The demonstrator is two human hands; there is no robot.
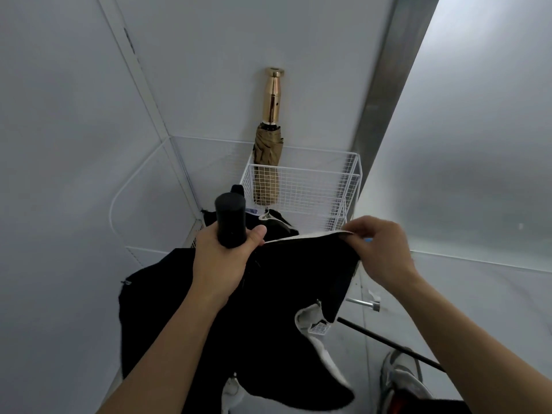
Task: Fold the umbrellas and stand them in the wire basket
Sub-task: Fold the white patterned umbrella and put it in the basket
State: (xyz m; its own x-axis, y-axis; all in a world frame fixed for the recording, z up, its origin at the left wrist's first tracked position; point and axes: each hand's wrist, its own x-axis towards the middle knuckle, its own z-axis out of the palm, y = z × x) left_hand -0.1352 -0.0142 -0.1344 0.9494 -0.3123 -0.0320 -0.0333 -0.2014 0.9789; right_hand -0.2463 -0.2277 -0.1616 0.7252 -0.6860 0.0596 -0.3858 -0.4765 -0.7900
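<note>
Head view, looking down into a pale grey corner. Left hand (221,261) curled tight round the black cylindrical handle (230,219) of a black fabric umbrella (283,294), handle end pointing up toward the camera. Right hand (380,249) pinching the white-trimmed edge of the same canopy between thumb and fingertips, edge held taut across to the left hand. Loose black folds hanging below both forearms, not yet wrapped. Just beyond, against the wall, a white wire basket (301,186). Standing upright in its back left corner, a folded tan umbrella with a shiny gold handle (268,156), leaning on the wall. Lower right, on the floor: a grey sports shoe (400,380), a thin black rod (388,345), a short metal peg (363,303).
</note>
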